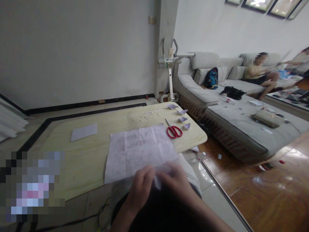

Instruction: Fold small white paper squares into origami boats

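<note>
Close to my body, just past the table's near edge, my left hand point(144, 181) and my right hand point(175, 178) are closed on a small piece of folded white paper point(157, 183). Motion blurs the fingers and hides the paper's exact shape. Beyond them a large creased sheet with print or writing point(140, 148) lies on the table. To its right rest red-handled scissors point(174, 131), blades slightly apart. Several small folded paper boats stand along the right end, among them a near one point(187, 126) and a far one point(172, 106).
The pale wooden table point(79, 167) has rounded corners. A blank white paper stack point(84, 132) lies at left, and thin paper strips point(145, 117) at the far side. A grey sofa point(236, 119) stands right, with a seated person point(257, 72) and a blue backpack point(212, 78).
</note>
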A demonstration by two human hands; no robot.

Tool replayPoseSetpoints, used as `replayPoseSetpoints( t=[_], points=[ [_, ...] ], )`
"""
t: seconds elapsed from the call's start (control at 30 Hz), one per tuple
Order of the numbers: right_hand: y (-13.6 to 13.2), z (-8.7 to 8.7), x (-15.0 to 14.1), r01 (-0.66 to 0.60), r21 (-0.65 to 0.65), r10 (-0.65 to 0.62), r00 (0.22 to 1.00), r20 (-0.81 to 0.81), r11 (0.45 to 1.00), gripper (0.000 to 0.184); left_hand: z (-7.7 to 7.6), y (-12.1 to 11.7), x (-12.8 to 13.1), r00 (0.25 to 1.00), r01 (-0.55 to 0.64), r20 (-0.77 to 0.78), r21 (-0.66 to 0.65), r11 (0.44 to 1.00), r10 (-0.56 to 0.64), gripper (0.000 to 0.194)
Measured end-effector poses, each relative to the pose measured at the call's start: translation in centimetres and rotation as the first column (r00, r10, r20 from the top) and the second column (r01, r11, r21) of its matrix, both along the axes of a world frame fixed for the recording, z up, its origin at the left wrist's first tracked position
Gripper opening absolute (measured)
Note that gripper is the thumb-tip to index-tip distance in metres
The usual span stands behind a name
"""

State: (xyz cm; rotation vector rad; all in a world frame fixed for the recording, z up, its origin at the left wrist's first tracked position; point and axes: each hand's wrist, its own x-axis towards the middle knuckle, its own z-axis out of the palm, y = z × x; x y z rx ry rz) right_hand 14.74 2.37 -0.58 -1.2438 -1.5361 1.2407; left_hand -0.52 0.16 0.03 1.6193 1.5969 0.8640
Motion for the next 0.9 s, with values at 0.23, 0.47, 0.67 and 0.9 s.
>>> replayPoseSetpoints(
  t=[0.23, 0.47, 0.67, 0.9],
  points=[
    [0.61, 0.31, 0.53, 0.029, -0.097, -0.036, 0.997, -0.069, 0.995, 0.019, 0.33, 0.13, 0.00, 0.977, 0.209, 0.044, -0.067, 0.976, -0.207, 0.033],
    [0.38, 0.40, 0.36, 0.038, -0.061, -0.040, 0.999, -0.032, 0.997, 0.019, -0.56, 0.10, 0.24, 0.985, 0.172, 0.036, -0.035, 0.984, -0.171, 0.031],
    [0.31, 0.37, 0.34, 0.044, -0.042, -0.045, 0.999, -0.031, 0.998, 0.018, 0.10, 0.11, 0.15, 0.981, 0.178, -0.076, 0.010, 0.984, -0.177, 0.032],
    [0.43, 0.59, 0.45, 0.029, -0.055, -0.031, 0.999, -0.039, 0.998, 0.017, -0.40, 0.31, -0.16, 0.981, 0.194, 0.004, 0.016, 0.981, -0.194, 0.031]
  ],
)
